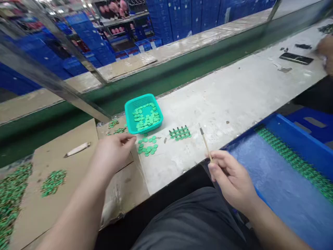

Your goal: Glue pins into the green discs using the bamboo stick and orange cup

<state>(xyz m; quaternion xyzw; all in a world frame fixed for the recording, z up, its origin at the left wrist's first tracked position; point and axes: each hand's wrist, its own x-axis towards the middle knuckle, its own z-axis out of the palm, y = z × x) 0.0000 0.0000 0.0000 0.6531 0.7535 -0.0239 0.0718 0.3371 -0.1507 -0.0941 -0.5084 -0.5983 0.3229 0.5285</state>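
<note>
The bench [234,90] is overlaid at the left with cardboard [56,156]. A basket [147,130], loose green discs [148,150] and a cluster of dark-tipped pieces [180,133] are set near one another; a phone [296,58] is placed well apart, farther right.

Discs [147,121] in the basket [156,126] on the table [221,93]; apparently a phone [296,58] far right.

A thin pale stick [206,145] (dark near its tip) slants in the right hand [232,178], and flat green discs [148,149] lie loosely clustered on the white tabletop [234,97].
</note>
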